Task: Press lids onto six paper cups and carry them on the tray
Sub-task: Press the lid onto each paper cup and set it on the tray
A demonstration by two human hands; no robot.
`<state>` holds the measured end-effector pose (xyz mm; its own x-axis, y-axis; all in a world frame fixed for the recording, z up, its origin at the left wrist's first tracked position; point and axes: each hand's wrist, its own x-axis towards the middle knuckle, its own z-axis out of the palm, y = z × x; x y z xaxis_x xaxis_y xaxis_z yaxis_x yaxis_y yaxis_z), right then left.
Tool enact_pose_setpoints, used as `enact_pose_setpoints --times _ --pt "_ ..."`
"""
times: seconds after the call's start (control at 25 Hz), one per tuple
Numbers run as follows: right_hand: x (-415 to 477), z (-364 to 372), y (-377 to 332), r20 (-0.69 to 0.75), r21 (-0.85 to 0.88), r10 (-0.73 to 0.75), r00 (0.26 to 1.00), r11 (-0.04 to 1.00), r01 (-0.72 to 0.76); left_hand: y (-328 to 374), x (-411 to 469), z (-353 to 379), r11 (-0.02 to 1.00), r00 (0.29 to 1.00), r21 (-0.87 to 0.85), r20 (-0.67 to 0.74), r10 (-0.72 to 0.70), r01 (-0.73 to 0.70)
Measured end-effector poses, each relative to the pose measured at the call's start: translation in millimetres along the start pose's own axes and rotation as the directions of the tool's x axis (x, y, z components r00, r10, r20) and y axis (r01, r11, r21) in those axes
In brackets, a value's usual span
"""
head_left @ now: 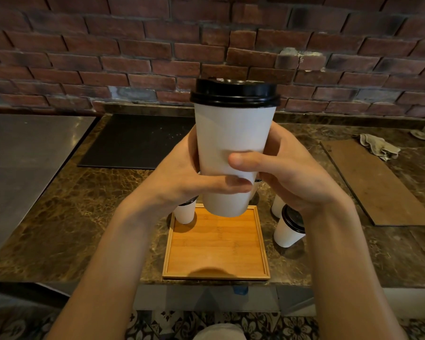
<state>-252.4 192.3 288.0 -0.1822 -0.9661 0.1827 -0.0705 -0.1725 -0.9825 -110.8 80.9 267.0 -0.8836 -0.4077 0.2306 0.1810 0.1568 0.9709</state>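
Both hands are wrapped round one white paper cup (231, 143). The left hand (182, 175) curls about its lower left side with the thumb laid across the front. The right hand (295, 177) clasps the right side, its thumb crossing the front just above the left one. On my feed the cup is upright and lifted clear of the counter, over the far edge of the bamboo tray (216, 249). A black lid (234, 93) sits on its rim, level as far as I can see (its far side is out of my view).

The tray lies flat at the near edge of the marble countertop (84, 217). A second cup (185, 214) stands at the tray's far left corner, its dark lid half hidden under the left wrist. I cannot tell whether its base is wholly inside the rim. Off the tray's right edge, on the countertop, a lidded cup (288, 233) stands just beside the right forearm. Another white cup (277, 206) is close behind it, its top hidden. A sliver of one more cup (256, 186) shows behind the held one.

Toward the far edge lies a black mat (138, 141), and a steel surface (22, 155) adjoins the left edge. A wooden board (373, 182) runs along the right side with a crumpled cloth (378, 146) at its far end. A brick wall (133, 45) backs the countertop.
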Motion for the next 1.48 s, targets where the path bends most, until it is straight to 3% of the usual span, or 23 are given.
enact_pose_setpoints --times 0.2,0.56,1.12,1.32,1.48 --pt "1 -3 -1 0.034 0.010 0.010 0.999 1.000 -0.010 0 0 0 1.000 1.000 -0.007 0.019 -0.010 0.010" --pt "1 0 -7 -0.031 -0.078 -0.008 0.999 0.997 0.006 -2 3 1 1.000 0.998 0.026 -0.056 -0.006 0.007" --pt "1 20 -11 -0.294 -0.377 -0.015 0.956 0.921 -0.101 -6 9 2 0.992 0.975 0.127 -0.222 0.006 0.022" --pt "4 39 -1 -0.442 -0.497 -0.112 0.890 0.857 -0.139 -6 11 5 0.994 0.967 0.096 -0.253 -0.017 0.043" --pt "4 43 0 -0.469 -0.543 -0.144 0.871 0.825 -0.156 -7 11 6 0.994 0.965 0.092 -0.259 -0.027 0.053"
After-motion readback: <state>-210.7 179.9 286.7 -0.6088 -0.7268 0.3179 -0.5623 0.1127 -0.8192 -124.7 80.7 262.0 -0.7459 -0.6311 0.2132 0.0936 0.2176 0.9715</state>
